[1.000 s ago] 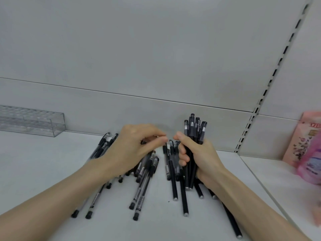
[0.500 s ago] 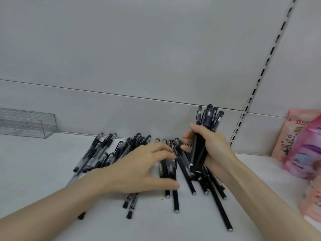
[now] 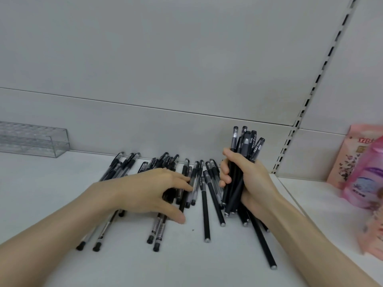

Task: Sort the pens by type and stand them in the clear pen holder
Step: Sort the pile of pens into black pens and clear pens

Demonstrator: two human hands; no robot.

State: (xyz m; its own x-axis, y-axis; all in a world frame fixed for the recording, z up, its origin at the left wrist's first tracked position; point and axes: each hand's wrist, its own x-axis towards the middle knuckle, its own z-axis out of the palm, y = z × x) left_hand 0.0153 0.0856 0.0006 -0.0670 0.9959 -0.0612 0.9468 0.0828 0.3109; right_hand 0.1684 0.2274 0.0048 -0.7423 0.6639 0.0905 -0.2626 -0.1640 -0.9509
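Many black and clear-barrelled pens [image 3: 205, 206] lie scattered on the white shelf [image 3: 51, 193]. My right hand [image 3: 248, 181] grips an upright bundle of black pens [image 3: 246, 146], caps pointing up. My left hand [image 3: 151, 189] rests palm-down over the middle of the loose pens, with its fingertips touching a clear-barrelled pen [image 3: 191, 189] and its thumb spread out below. The clear pen holder [image 3: 35, 141] stands at the far left against the back wall, with no pens in it.
Pink packets [image 3: 360, 172] stand on the neighbouring shelf to the right, past a slotted upright [image 3: 298, 121]. The grey back panel rises right behind the pens.
My left hand has slid down and right over the loose pens, fingers now on a clear-barrelled pen. My right hand keeps its bundle, lifted and more upright than a second ago.
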